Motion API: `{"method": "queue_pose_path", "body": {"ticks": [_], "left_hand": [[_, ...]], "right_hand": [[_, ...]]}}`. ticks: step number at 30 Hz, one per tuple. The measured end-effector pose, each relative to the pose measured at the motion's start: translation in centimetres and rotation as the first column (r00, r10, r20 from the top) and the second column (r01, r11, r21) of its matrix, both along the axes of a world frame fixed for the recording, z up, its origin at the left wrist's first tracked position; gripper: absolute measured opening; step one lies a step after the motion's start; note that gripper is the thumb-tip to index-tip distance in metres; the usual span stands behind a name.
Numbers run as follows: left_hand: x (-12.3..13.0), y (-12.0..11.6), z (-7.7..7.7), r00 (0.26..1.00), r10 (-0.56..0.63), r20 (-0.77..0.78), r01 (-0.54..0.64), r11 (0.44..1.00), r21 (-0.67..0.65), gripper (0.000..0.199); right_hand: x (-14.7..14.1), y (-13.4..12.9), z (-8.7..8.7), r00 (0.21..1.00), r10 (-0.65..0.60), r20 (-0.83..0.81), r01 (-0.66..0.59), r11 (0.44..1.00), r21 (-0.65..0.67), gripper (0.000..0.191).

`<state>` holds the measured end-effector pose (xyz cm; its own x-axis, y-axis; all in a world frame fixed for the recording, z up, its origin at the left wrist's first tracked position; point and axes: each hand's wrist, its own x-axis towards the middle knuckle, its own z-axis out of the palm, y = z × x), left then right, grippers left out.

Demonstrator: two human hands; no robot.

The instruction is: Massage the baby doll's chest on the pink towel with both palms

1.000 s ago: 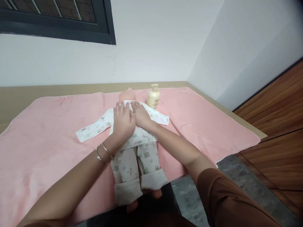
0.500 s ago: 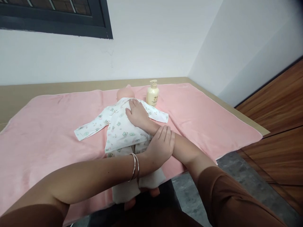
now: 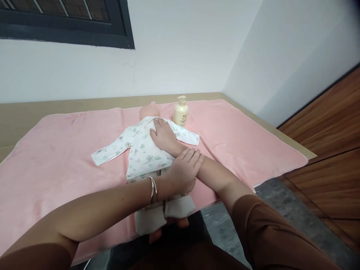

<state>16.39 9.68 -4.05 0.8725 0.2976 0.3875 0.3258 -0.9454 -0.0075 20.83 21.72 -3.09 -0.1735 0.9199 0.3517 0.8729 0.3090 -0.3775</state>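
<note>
A baby doll (image 3: 150,111) lies on a pink blanket (image 3: 70,157), its head toward the wall and its feet at the near edge. It wears a white printed top (image 3: 143,150) with the sleeves spread out, and pale trousers. My right hand (image 3: 163,135) rests flat on the upper part of the top, fingers stretched out. Wrapped over my right forearm, just behind the wrist, is my left hand (image 3: 185,170), with two silver bangles (image 3: 152,191) at its wrist. A cream pump bottle (image 3: 180,112) stands beside the doll's shoulder.
A tan surface (image 3: 17,116) shows around the blanket's far edge, against a white wall (image 3: 174,56). Dark-framed window (image 3: 123,28) sits at upper left. Wooden panels (image 3: 332,180) stand at right, above a grey floor (image 3: 270,210).
My left hand has slid slightly left and up along my right forearm. My right hand stays on the doll's top. The whole view has shifted a little.
</note>
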Motion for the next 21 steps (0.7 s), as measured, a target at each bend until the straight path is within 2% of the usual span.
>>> {"method": "queue_pose_path", "body": {"ticks": [2,3,5,6,8,10,11,16,19,21], "left_hand": [[-0.9,1.1,0.6,0.998,-0.026,0.058,0.031,0.996,-0.088,0.069],[-1.4,1.9,1.0,0.994,0.005,0.11,0.01,0.99,-0.137,0.065],[-2.9,4.0,1.8,0.946,0.195,0.259,-0.133,0.961,-0.241,0.053],[-3.8,5.3,2.1,0.886,0.322,0.332,-0.228,0.929,-0.292,0.047],[-5.6,7.8,2.5,0.687,0.567,0.455,-0.421,0.82,-0.387,0.044],[-7.2,10.2,2.5,0.539,0.699,0.47,-0.521,0.715,-0.466,0.045],[-7.8,11.2,2.4,0.503,0.735,0.455,-0.541,0.678,-0.497,0.046],[-8.6,13.7,1.6,0.452,0.802,0.39,-0.544,0.594,-0.592,0.046],[-8.5,14.0,1.3,0.438,0.818,0.374,-0.548,0.572,-0.61,0.044],[-8.4,14.2,1.2,0.457,0.816,0.354,-0.563,0.573,-0.596,0.045]], "right_hand": [[-0.1,0.1,-0.1,1.0,-0.008,0.007,0.008,1.0,-0.011,0.059],[-0.1,0.2,-0.2,1.0,-0.027,0.008,0.027,0.999,-0.017,0.059],[-0.2,0.4,-0.3,0.998,-0.053,0.016,0.053,0.998,-0.03,0.056],[-0.2,0.5,-0.3,0.998,-0.052,0.026,0.053,0.998,-0.038,0.056],[-0.2,0.4,-0.2,0.998,-0.035,0.045,0.037,0.998,-0.047,0.057],[-0.2,0.2,0.1,0.999,-0.027,0.046,0.03,0.998,-0.048,0.06],[-0.2,0.0,0.2,0.998,-0.041,0.041,0.043,0.998,-0.047,0.061],[-0.5,-0.6,0.7,0.997,-0.06,0.058,0.063,0.997,-0.054,0.061],[-0.6,-0.9,0.7,0.996,-0.054,0.067,0.055,0.998,-0.007,0.059],[-0.8,-1.1,0.8,0.996,-0.047,0.073,0.045,0.999,0.021,0.058]]}}
